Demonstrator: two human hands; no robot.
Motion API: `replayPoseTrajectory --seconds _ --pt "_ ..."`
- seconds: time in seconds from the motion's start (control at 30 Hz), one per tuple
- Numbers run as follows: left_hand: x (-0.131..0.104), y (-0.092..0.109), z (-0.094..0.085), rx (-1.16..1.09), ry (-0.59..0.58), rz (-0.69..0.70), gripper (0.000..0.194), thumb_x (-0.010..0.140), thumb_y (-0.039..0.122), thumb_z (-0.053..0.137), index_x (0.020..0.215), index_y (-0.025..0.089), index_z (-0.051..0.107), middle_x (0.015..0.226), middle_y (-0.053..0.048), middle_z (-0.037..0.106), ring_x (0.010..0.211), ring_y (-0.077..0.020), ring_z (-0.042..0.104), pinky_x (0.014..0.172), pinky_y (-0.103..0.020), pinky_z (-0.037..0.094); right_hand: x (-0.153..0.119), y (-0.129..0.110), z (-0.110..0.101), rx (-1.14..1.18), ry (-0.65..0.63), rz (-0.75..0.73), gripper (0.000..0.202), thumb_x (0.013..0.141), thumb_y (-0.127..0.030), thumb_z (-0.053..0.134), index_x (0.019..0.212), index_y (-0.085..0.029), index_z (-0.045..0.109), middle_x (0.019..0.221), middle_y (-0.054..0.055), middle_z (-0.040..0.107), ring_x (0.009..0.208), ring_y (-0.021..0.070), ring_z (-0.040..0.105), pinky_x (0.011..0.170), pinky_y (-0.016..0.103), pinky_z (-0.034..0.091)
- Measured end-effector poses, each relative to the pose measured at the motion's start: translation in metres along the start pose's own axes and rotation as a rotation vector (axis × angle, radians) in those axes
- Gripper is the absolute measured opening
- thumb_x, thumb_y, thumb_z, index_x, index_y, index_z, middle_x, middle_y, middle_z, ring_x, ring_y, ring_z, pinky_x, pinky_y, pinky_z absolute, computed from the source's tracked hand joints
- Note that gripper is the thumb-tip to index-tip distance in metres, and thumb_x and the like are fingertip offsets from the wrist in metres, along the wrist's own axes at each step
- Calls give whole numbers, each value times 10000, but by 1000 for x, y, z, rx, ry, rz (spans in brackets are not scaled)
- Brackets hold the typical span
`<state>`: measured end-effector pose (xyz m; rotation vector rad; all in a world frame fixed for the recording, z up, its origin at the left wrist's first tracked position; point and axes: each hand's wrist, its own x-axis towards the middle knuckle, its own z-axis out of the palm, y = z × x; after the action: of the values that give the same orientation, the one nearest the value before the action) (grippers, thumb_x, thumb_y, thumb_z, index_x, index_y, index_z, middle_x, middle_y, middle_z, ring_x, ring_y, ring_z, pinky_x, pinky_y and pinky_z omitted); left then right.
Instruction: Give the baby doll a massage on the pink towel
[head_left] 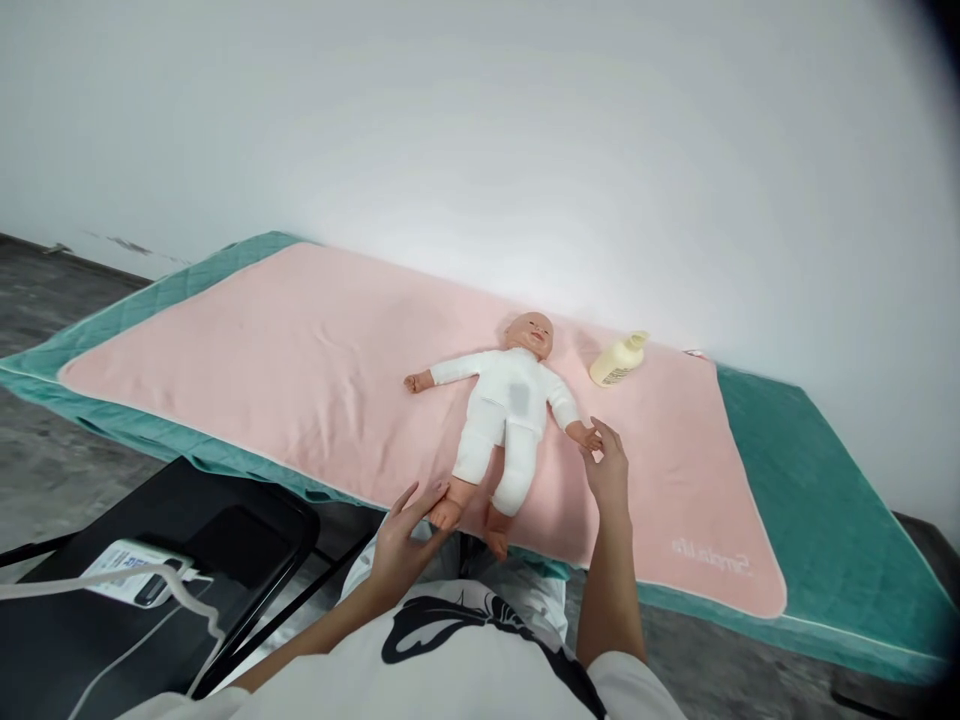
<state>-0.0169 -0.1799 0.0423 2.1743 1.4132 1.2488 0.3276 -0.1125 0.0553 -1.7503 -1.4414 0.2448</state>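
Fingers (616, 440) of my right hand (612, 478) are pinched on the doll's small hand, thumb on one side. My left hand (405, 545) is spread around its foot, thumb and fingers apart; can't really tell if they're gripping or just touching.

The doll (510, 390) is on its back right in front of me, head away, feet toward me at the near edge, white body with a grey patch on the chest. It's lying on a pink blanket (247, 350), and just past its arm on my right there's a pale yellow pump bottle (617, 362), tilted in my view. Under the blanket is a green cover (787, 450). Further out: white wall (480, 130) behind, plus a black chair (247, 530) to my left with a white device (135, 572) and cable on it.
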Motion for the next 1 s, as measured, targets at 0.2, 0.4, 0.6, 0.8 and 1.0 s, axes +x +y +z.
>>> replayPoseTrajectory --seconds 0.2,0.4,0.6,0.8,1.0 --pt "-35 -25 -2 97 9 -37 413 814 389 678 1193 230 638 1065 -46 730 1108 -283 642 923 -423 566 -9 17 3 -74 -32 63 490 798 -225 467 1279 -184 548 1265 128 576 1104 266 577 925 443 499" --pt "-47 -39 3 113 5 -56 400 815 393 664 1180 230 654 1052 -45 734 1106 -288 642 904 -424 574 -14 28 7 -93 -36 144 474 814 -236 462 1272 -184 572 1307 120 578 1196 290 530 1000 477 442" --pt "-48 -45 10 107 -33 -104 413 811 354 665 1211 251 636 1106 -18 718 1133 -281 627 883 -402 586 -17 33 11 -14 -53 176 534 798 -229 495 1328 -175 533 1392 121 505 1267 278 489 1071 464 396" --pt "-47 -41 13 66 -41 -115 429 816 311 645 1241 264 622 1126 -25 710 1162 -270 611 929 -401 566 -17 30 12 19 -5 194 492 799 -239 498 1281 -175 575 1358 128 536 1242 279 516 1049 456 423" --pt "-36 -34 12 58 25 -53 398 820 305 643 1214 245 630 1085 -40 724 1125 -273 634 951 -424 552 -6 20 5 0 82 134 497 778 -281 535 1264 -185 573 1267 138 603 1134 280 585 969 470 476"
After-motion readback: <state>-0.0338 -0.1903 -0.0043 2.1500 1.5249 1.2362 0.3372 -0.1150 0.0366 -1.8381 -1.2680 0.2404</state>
